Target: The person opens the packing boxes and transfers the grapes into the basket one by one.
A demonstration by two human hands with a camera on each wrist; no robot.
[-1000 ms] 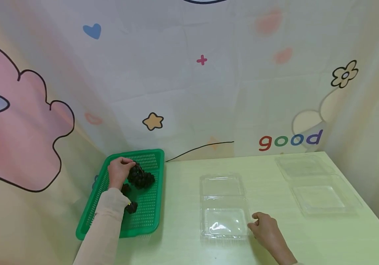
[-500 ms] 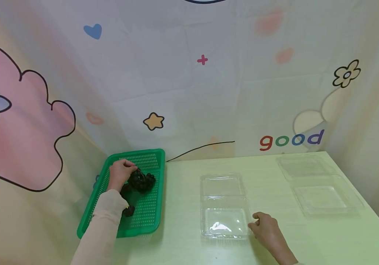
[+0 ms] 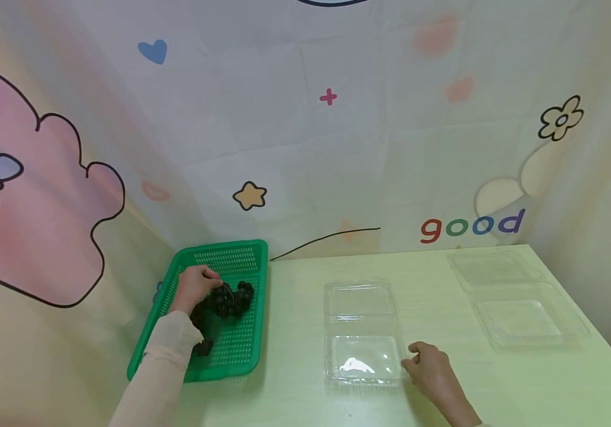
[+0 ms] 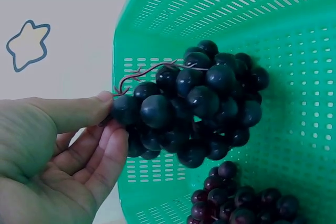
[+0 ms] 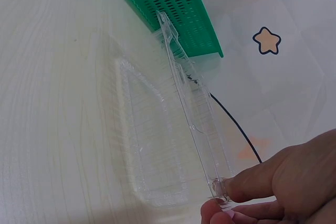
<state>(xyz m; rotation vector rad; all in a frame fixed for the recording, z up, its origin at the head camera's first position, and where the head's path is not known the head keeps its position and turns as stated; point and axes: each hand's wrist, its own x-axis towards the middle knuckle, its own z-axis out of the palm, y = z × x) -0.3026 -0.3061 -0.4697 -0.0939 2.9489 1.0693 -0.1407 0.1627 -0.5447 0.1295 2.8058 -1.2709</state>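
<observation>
My left hand (image 3: 195, 287) is over the green basket, thumb and fingers pinching the stem end of a bunch of dark grapes (image 4: 197, 106). A thin brownish stem curves over the grapes in the left wrist view. Below this bunch lies another of reddish-dark grapes (image 4: 241, 200), partly cut off by the frame. An opened, hinged clear plastic clamshell box (image 3: 361, 356) lies at mid-table. At its right edge is my right hand (image 3: 428, 367), which pinches the rim between thumb and fingers, as the right wrist view shows.
The perforated green basket (image 3: 259, 320) stands at the table's left, near the patterned curtain (image 3: 294, 136). A second clear plastic box (image 3: 518, 320), also opened out, lies at the right by the table's edge.
My left hand has moved slightly right and nearer to me, bringing the grape bunch along. The smaller dark fruit near my sleeve appears further left. My right hand stays at the box's edge.
</observation>
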